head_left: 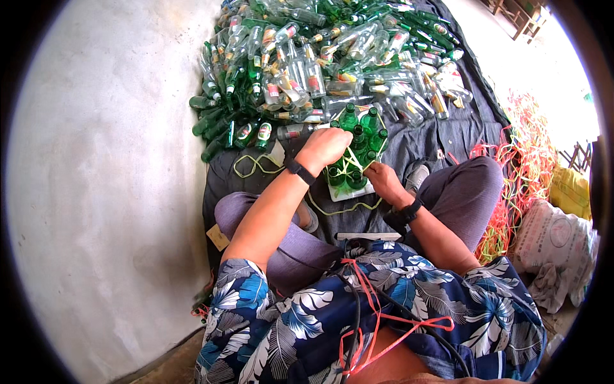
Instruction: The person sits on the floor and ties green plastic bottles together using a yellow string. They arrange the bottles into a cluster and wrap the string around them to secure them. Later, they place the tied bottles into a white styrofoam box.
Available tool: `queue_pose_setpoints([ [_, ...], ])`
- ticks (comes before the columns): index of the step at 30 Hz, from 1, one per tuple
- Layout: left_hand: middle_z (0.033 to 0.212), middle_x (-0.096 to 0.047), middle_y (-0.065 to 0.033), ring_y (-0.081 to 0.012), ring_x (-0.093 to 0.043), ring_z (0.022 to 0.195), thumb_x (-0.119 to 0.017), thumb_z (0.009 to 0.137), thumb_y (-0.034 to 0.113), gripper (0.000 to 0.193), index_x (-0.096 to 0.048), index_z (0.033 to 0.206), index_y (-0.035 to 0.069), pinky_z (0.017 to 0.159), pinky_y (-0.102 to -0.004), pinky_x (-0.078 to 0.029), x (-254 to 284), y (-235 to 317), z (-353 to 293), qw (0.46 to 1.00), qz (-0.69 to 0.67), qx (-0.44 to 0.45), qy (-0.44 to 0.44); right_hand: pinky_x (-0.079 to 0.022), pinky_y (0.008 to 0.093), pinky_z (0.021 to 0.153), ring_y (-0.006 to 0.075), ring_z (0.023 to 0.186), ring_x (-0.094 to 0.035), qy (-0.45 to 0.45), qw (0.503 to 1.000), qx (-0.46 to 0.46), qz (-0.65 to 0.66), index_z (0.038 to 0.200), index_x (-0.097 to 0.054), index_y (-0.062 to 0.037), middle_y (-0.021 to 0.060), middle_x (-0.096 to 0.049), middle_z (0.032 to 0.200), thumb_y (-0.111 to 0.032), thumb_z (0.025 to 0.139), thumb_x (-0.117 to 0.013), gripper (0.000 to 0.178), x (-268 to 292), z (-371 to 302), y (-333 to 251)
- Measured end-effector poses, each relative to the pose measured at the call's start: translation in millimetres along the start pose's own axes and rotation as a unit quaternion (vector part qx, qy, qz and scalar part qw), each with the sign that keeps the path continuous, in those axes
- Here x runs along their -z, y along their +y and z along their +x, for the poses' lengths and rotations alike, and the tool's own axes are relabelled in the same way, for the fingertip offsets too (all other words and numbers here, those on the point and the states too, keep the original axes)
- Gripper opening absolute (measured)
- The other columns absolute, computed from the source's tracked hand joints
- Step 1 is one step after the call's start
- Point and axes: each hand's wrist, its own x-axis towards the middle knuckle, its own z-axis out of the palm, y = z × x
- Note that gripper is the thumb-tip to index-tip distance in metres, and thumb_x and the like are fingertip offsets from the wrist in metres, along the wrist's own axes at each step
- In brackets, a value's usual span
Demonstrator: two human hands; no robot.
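Note:
Several green glass bottles (359, 139) stand upright in a tight cluster on a white board (353, 192) in front of my crossed legs. A pale yellow-green strap (350, 160) runs around and across the bottles, and its loose ends curl over the dark sheet. My left hand (325, 146) is closed on the strap at the left side of the cluster, its knuckles up. At the right side, my right hand (386, 181) is closed too, its fingers pinching the strap low by the bottles.
A large heap of clear and green bottles (300, 64) lies beyond the cluster on a dark sheet (419, 141). A pale wall (109, 179) rises at the left. Tangled pink and green straps (511, 166) lie at the right, near a white sack (555, 240) and a yellow sack (570, 192).

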Motion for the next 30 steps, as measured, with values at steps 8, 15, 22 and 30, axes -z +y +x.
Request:
queue_pose_setpoints([
  [8,0.089,-0.073,-0.0143,-0.0377,-0.071,0.088,-0.065,0.091,0.021,0.01,-0.07,0.092,0.013,0.076,-0.0492,-0.055,-3.5,-8.9,9.6,0.997,-0.04,0.045,-0.051,-0.054,0.0453,0.075,0.044,0.089,-0.069,0.0,0.998,0.068,0.008,0.103,-0.067,0.0013,0.0272,-0.068,0.095,-0.02,0.099,-0.058,0.023,-3.3,0.2,8.5],
  [15,0.091,-0.074,-0.0131,-0.0356,-0.071,0.09,-0.067,0.091,0.023,0.011,-0.073,0.093,0.015,0.078,-0.048,-0.055,-5.5,-8.9,11.9,0.995,-0.041,0.063,-0.067,-0.055,0.0439,0.078,0.0408,0.09,-0.07,-0.015,0.997,0.069,-0.015,0.105,-0.07,-0.0011,0.0236,-0.071,0.098,-0.018,0.096,-0.058,0.023,-0.9,3.0,12.2],
  [22,0.09,-0.074,-0.012,-0.0344,-0.072,0.09,-0.066,0.09,0.024,0.011,-0.073,0.092,0.016,0.077,-0.0476,-0.055,-5.3,-6.1,12.0,0.994,-0.031,0.082,-0.067,-0.056,0.0436,0.082,0.0398,0.092,-0.071,-0.023,1.0,0.016,0.005,0.108,-0.073,-0.0019,0.0236,-0.073,0.1,-0.018,0.095,-0.057,0.025,5.6,2.1,1.8],
  [30,0.091,-0.075,-0.0127,-0.0356,-0.072,0.092,-0.063,0.089,0.019,0.012,-0.074,0.093,0.016,0.078,-0.0481,-0.055,-0.6,-2.2,9.1,0.993,-0.019,0.092,-0.072,-0.056,0.0429,0.082,0.0383,0.096,-0.071,-0.065,0.989,0.109,-0.072,0.104,-0.074,-0.0008,0.0215,-0.072,0.101,-0.018,0.094,-0.061,0.023,17.9,3.8,3.6],
])
